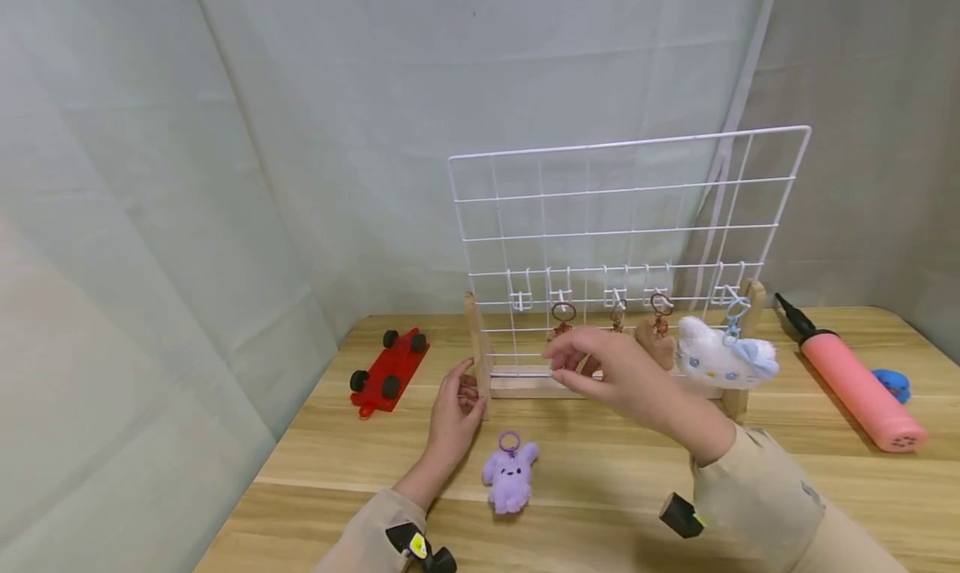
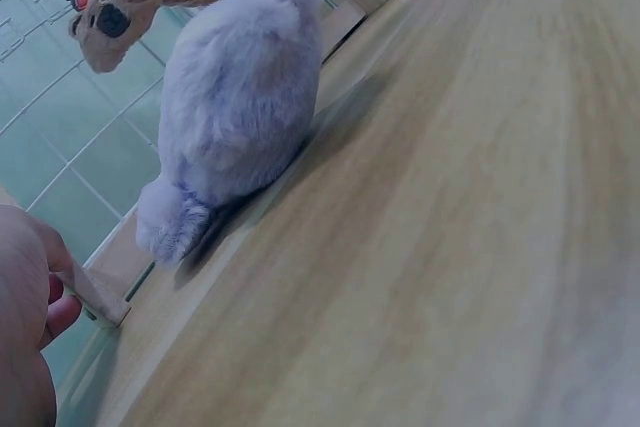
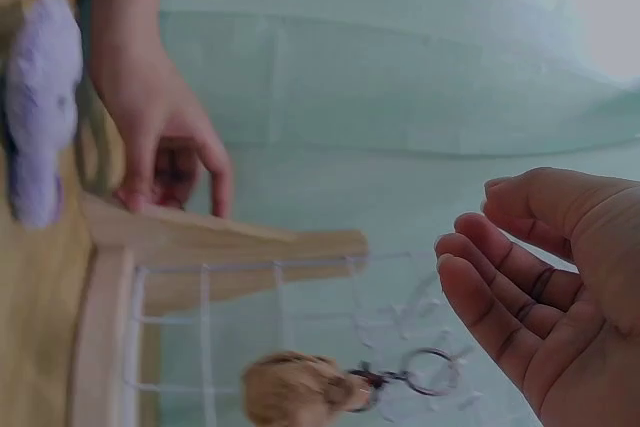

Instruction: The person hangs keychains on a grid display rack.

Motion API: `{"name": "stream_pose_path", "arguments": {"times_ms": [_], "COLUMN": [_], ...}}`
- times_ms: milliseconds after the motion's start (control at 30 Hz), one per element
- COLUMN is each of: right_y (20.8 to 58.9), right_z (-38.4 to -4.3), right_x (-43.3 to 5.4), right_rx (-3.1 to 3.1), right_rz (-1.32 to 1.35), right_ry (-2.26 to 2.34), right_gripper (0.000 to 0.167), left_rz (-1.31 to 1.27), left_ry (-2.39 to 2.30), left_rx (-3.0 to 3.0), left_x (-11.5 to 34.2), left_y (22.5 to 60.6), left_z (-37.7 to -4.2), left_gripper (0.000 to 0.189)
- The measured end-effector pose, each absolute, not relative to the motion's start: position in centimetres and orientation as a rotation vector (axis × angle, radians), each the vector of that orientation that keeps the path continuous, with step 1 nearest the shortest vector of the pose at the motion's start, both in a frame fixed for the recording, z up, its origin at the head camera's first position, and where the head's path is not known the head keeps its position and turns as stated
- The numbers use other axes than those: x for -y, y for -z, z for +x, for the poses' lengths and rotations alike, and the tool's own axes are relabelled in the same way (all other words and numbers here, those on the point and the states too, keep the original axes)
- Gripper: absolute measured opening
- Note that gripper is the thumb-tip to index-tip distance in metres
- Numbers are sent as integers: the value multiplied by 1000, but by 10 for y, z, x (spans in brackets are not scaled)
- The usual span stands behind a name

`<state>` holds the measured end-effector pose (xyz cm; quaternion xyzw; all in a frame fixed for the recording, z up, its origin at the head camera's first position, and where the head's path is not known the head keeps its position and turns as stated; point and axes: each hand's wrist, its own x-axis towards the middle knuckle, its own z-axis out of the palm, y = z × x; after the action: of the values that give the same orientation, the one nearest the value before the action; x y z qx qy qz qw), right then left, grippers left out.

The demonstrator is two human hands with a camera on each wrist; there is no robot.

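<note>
A white wire grid rack (image 1: 630, 190) with wooden side posts stands on the table. At the base of its left wooden post (image 1: 477, 340), my left hand (image 1: 453, 415) grips the wood between thumb and fingers. My right hand (image 1: 611, 369) hovers before the grid, its fingers loosely bent and nothing between them. Close by hang brown plush keychains (image 1: 655, 344), one partly hidden behind that hand. A white cat-faced plush keychain (image 1: 723, 361) with a blue bow hangs at the right end. The lavender plush keychain (image 1: 510, 477) lies on the table, purple ring toward the rack.
Left of the rack lies a red toy car chassis (image 1: 390, 369) with black wheels. To the right are a pink hand pump (image 1: 862, 390) with a black nozzle and a small blue object (image 1: 892, 384). Pale cloth (image 1: 337, 140) hangs behind the wooden table (image 1: 600, 490).
</note>
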<state>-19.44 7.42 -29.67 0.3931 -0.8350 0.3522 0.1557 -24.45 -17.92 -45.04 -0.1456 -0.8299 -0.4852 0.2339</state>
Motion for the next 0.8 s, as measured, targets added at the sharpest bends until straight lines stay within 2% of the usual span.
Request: {"name": "stream_pose_path", "arguments": {"times_ms": [367,800], "right_y": [337,379], "right_z": [-194,-211], "right_x": [-52,-35], "right_rx": [2500,2522], "right_rz": [1199,1184], "right_ry": [-1102,-1149], "right_gripper": [13,11], "left_rz": [-392,-386], "left_ry": [1322,1318], "left_rx": [2287,2282], "left_x": [179,178], "left_y": [450,449], "left_z": [-244,-244], "left_gripper": [59,59]}}
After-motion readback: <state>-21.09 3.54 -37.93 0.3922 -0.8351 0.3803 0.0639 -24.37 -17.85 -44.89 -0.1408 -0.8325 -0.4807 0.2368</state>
